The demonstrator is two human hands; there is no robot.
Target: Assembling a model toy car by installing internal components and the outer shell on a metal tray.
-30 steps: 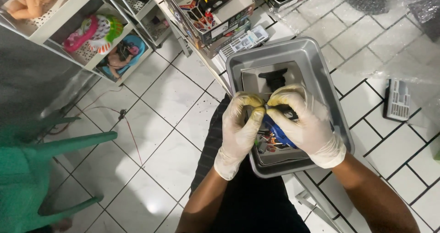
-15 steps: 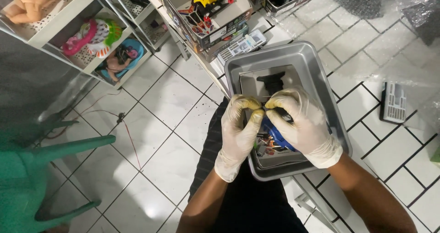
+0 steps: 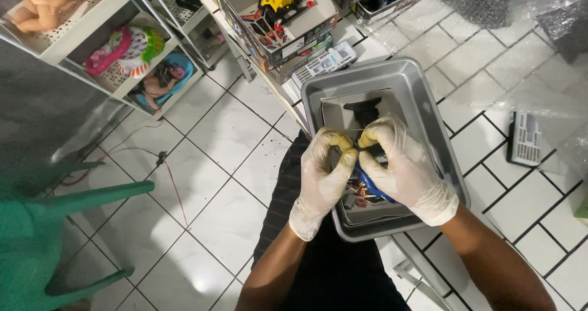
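Lying in grey tray (image 3: 429, 109): black part (image 3: 362, 111)

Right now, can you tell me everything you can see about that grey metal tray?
The grey metal tray is a deep rectangular pan with rounded corners and sloping, dull shiny walls. It sits tilted in the view, over the person's lap beside a white tiled surface. Inside lie a small black part and a colourful printed card. The gloved left hand and right hand work together above its middle, holding something blue, which they mostly hide.
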